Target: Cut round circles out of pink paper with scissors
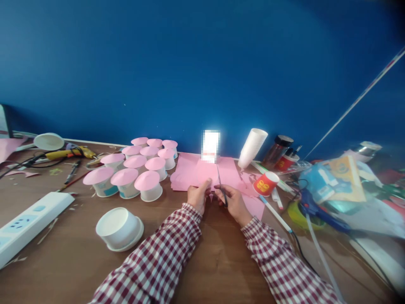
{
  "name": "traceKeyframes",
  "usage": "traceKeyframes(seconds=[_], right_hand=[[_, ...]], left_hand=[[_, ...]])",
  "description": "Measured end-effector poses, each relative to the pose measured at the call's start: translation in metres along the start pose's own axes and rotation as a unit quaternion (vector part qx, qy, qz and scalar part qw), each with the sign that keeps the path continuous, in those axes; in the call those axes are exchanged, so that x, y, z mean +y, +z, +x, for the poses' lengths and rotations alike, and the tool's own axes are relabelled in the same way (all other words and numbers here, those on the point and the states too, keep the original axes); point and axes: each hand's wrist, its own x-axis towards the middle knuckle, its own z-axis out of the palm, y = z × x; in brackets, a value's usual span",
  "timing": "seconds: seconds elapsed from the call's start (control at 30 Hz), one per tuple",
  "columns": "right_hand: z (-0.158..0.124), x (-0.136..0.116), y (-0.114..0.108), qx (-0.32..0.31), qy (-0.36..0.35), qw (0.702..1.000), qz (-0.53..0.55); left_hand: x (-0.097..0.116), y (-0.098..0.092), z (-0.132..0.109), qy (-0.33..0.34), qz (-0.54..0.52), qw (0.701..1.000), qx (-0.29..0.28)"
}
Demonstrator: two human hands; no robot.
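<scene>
My right hand is closed on a pair of scissors, its narrow blades pointing away over pink paper. Close beside it, my left hand pinches the near edge of a pink sheet, thumb on top. A small pink point of paper shows between the two hands; the exact cut line is too small to make out. To the left stand several white paper cups, each topped by a shallow pink paper cone. A white round tub sits nearer me.
A white power strip and a yellow glue gun lie left. Stacked white cups lean near the blue wall. Rightward are a red cup, a white-blue pen-like tool, a blue glue gun and plastic packets.
</scene>
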Motion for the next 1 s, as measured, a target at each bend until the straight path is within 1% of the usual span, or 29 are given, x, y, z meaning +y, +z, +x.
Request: traceKeyframes(seconds=[0.43, 0.8, 1.0], right_hand=[[0.0, -0.0039, 0.0009, 0.009, 0.011, 1.0, -0.001], [0.0003, -0.0018, 0.0007, 0.007, 0.003, 1.0, 0.003], [0.0002, -0.0038, 0.0, 0.006, -0.006, 1.0, -0.021]], left_hand=[[0.0018, 0.002, -0.0015, -0.004, -0.012, 1.0, 0.005], [0.0018, 0.001, 0.0003, -0.002, -0.011, 1.0, 0.004], [0.0018, 0.0006, 0.0005, -0.001, -0.007, 1.0, 0.006]])
